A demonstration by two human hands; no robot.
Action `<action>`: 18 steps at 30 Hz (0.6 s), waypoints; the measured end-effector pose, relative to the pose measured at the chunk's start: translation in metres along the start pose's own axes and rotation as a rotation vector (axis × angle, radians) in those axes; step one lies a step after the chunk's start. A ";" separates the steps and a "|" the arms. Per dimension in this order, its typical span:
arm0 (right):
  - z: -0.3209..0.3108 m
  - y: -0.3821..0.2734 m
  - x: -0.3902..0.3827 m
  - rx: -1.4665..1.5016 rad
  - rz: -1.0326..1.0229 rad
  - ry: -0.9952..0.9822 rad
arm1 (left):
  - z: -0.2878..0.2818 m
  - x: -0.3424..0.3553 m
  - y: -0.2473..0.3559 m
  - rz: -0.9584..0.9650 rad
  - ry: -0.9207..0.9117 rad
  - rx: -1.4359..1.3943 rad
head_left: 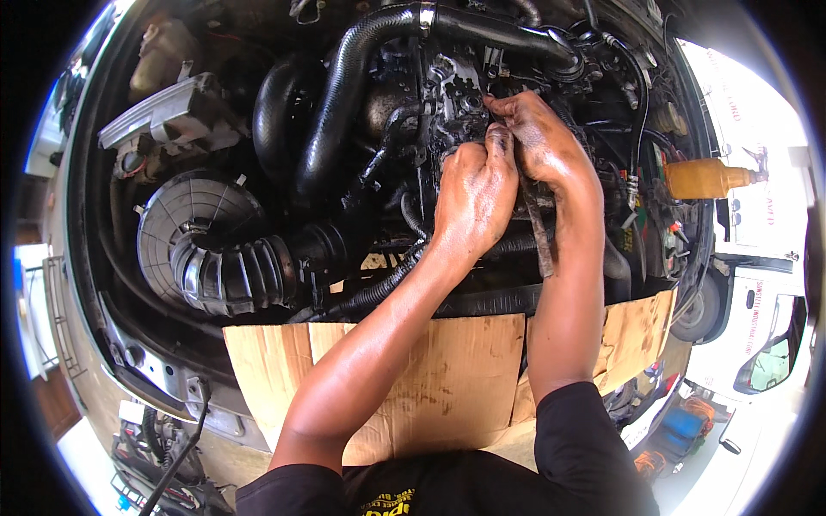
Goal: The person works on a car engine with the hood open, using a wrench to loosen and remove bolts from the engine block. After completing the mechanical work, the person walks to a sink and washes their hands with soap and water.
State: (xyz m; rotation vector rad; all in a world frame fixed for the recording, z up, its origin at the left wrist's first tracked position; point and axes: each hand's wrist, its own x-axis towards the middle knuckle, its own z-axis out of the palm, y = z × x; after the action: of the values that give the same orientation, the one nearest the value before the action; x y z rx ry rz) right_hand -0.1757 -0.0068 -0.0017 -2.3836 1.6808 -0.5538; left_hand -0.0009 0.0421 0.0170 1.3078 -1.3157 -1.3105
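A: Where are the two hands now?
B: Both are over the dark, greasy engine [456,90]. The left hand [473,193] is curled, with its thumb pointing up toward the right hand [546,142], which is just beside it.
A: And the fingers?
B: On the right hand, they are bent and close together. On the left, they are folded, and the tips are hidden. I cannot tell if either hand is clamped on something.
A: What is the narrow brown bar [539,228]?
B: I cannot say its kind. It comes out from beneath the hands and slants down beside the right forearm.
A: What is around them?
B: To the left, a thick black hose [344,95] and a ribbed duct [232,275]; to the right, an amber bottle [693,179]. Cardboard [439,378] covers the front edge, under the forearms.
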 end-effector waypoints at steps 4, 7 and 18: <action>0.005 -0.019 0.028 0.488 0.499 -0.004 | -0.004 0.002 0.001 -0.045 -0.041 -0.080; 0.003 -0.003 0.017 0.132 0.211 -0.041 | -0.001 0.000 0.003 -0.031 -0.023 -0.047; 0.005 -0.011 0.019 0.602 0.489 -0.037 | -0.003 0.002 -0.001 -0.016 -0.019 0.009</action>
State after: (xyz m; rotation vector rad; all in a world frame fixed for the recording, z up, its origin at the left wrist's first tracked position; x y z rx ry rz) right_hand -0.1581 -0.0209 0.0015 -1.4987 1.6855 -0.7771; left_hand 0.0022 0.0400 0.0161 1.3173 -1.3282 -1.3319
